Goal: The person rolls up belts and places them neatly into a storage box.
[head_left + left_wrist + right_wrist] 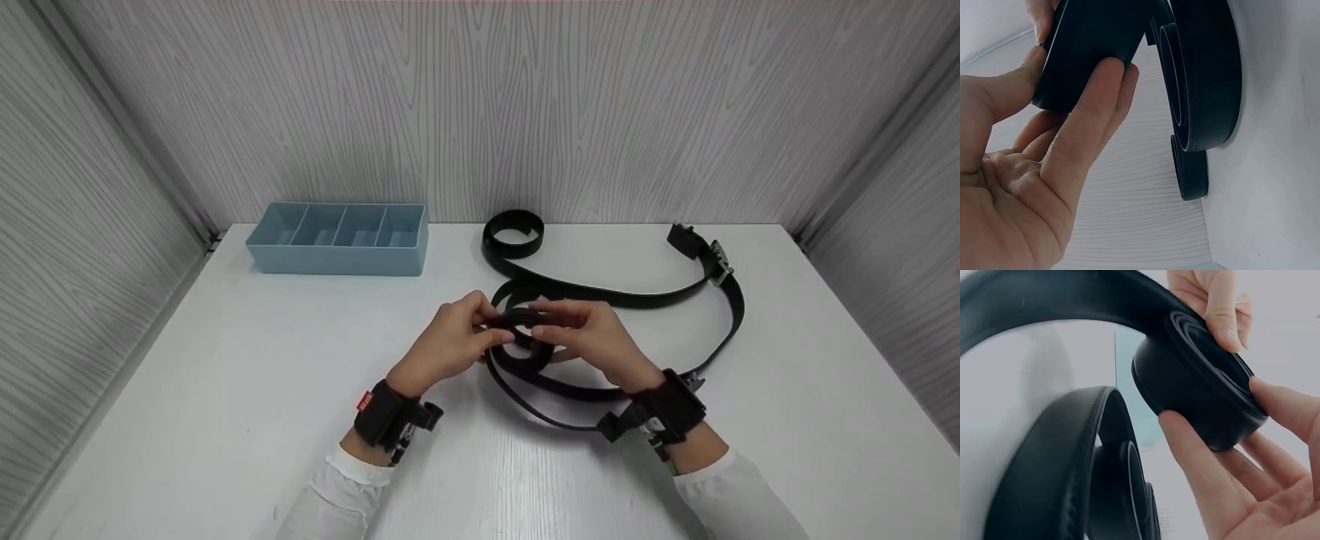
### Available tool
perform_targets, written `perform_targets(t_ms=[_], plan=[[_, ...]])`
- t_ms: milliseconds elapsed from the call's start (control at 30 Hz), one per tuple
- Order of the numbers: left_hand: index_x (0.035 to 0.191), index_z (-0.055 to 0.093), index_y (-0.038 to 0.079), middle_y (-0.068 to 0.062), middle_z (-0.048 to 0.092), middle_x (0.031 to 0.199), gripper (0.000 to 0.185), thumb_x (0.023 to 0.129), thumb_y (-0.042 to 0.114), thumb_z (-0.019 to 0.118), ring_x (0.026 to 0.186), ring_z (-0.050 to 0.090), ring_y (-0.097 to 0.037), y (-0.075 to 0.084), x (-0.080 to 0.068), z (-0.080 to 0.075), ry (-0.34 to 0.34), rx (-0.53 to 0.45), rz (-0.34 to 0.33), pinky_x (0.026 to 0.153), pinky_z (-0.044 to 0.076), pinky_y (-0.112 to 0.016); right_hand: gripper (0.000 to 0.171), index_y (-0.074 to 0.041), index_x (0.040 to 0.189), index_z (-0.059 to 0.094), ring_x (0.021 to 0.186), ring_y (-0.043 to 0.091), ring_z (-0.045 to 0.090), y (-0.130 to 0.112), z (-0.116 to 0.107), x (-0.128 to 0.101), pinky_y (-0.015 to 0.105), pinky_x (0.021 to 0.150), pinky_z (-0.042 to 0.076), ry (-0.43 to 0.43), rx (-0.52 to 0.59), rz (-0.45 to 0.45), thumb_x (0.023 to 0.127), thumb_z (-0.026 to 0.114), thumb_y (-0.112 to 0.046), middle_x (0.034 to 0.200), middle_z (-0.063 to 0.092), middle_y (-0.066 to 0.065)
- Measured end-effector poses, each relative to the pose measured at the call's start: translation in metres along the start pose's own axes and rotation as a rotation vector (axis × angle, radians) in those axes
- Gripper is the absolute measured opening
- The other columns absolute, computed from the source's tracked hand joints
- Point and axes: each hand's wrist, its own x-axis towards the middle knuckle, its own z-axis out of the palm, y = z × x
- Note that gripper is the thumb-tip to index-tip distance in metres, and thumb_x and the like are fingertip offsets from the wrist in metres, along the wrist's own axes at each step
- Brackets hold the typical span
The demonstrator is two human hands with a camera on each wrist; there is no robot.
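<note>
Both hands meet over the middle of the white table, working a rolled coil of black belt between them. The left hand pinches the coil's near-left edge, thumb on one face and fingers under the other; the left wrist view shows that grip close up, fingers laid flat along the roll's outer band. The right hand pinches the coil from the opposite side, and in the right wrist view its thumb and fingers cradle the tight roll while the left hand's fingertips press on top. The coil sits just above the tabletop, lifted clear of it. From it the loose belt trails away in wide loops across the table to the right, past a metal buckle near the far right edge. A second rolled end stands on its edge near the back wall, apart from the hands. Far left at the back sits a blue tray with four compartments, well apart from the belt.
</note>
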Motion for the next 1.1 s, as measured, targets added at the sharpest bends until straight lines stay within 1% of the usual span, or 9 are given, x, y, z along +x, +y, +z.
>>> perform_targets(t_ms=[133,200,300,500,633,733,833,1000,1100], plan=[[0.105,0.062,0.005,-0.008,0.076,0.102,0.021,0.097,0.016,0.077,0.072,0.063,-0.011,-0.0017,0.0005,0.0006,-0.037,0.067,0.029,0.063,0.05,-0.026,0.045,-0.005,0.135,0.069,0.095,0.027,0.074,-0.0011,0.0006,-0.001,0.041,0.071,0.063,-0.044,-0.089,0.001,0.092,0.081,-0.013,0.127,0.07,0.015],[0.105,0.062,0.006,-0.008,0.075,0.103,0.021,0.096,0.017,0.078,0.074,0.063,-0.01,-0.0025,0.0009,0.001,-0.049,0.094,0.035,0.064,0.048,-0.026,0.045,-0.005,0.135,0.069,0.093,0.026,0.074,-0.0012,0.0016,-0.001,0.04,0.071,0.063,-0.064,-0.114,0.005,0.092,0.08,-0.014,0.126,0.071,0.015],[0.106,0.062,0.006,-0.008,0.075,0.106,0.022,0.096,0.017,0.078,0.078,0.063,-0.009,-0.0029,0.0011,0.0013,-0.047,0.094,0.028,0.065,0.047,-0.026,0.046,-0.003,0.136,0.068,0.092,0.025,0.075,-0.0006,0.0025,-0.0005,0.038,0.071,0.063,-0.065,-0.125,0.009,0.093,0.08,-0.015,0.122,0.073,0.016],[0.11,0.062,0.007,-0.007,0.075,0.105,0.025,0.096,0.021,0.078,0.077,0.067,-0.011,-0.0026,0.0013,0.002,0.006,0.026,-0.003,0.067,0.053,-0.027,0.047,0.001,0.137,0.065,0.098,0.025,0.075,0.0008,0.0028,-0.0002,0.038,0.07,0.062,-0.005,-0.053,0.008,0.094,0.079,-0.014,0.122,0.073,0.017],[0.109,0.06,0.006,-0.007,0.076,0.107,0.026,0.097,0.021,0.077,0.079,0.07,-0.012,-0.003,0.0021,0.0025,0.04,-0.047,-0.02,0.068,0.057,-0.029,0.046,0.001,0.136,0.066,0.099,0.027,0.075,0.0011,0.0032,-0.0002,0.041,0.07,0.063,0.041,0.027,-0.014,0.094,0.079,-0.012,0.125,0.072,0.018],[0.107,0.06,0.005,-0.007,0.077,0.102,0.025,0.097,0.02,0.077,0.078,0.07,-0.013,-0.0026,0.0022,0.0025,0.053,-0.06,-0.017,0.067,0.058,-0.029,0.046,0.0,0.136,0.067,0.097,0.028,0.075,0.0004,0.0029,-0.0003,0.043,0.071,0.063,0.049,0.045,-0.02,0.093,0.08,-0.013,0.126,0.072,0.017],[0.105,0.061,0.005,-0.006,0.076,0.096,0.023,0.097,0.019,0.077,0.075,0.068,-0.012,-0.002,0.0015,0.0023,0.048,-0.037,0.002,0.065,0.056,-0.027,0.046,-0.001,0.136,0.067,0.097,0.027,0.075,-0.0003,0.0014,-0.0009,0.042,0.072,0.063,0.026,0.011,-0.018,0.093,0.08,-0.014,0.125,0.072,0.016],[0.105,0.063,0.005,-0.004,0.075,0.09,0.02,0.096,0.017,0.077,0.067,0.059,-0.008,-0.0018,0.0007,0.0022,0.008,0.045,0.04,0.062,0.047,-0.024,0.047,-0.002,0.136,0.068,0.097,0.025,0.074,-0.0016,-0.0007,-0.0018,0.039,0.072,0.063,-0.034,-0.098,-0.005,0.092,0.081,-0.016,0.126,0.071,0.015],[0.104,0.063,0.005,-0.003,0.075,0.089,0.021,0.096,0.018,0.077,0.066,0.058,-0.008,-0.0031,0.0006,0.0024,-0.005,0.076,0.045,0.062,0.046,-0.024,0.048,-0.002,0.136,0.067,0.096,0.024,0.074,-0.001,0.0,-0.0017,0.038,0.072,0.062,-0.05,-0.122,0.001,0.093,0.081,-0.018,0.127,0.071,0.015]])
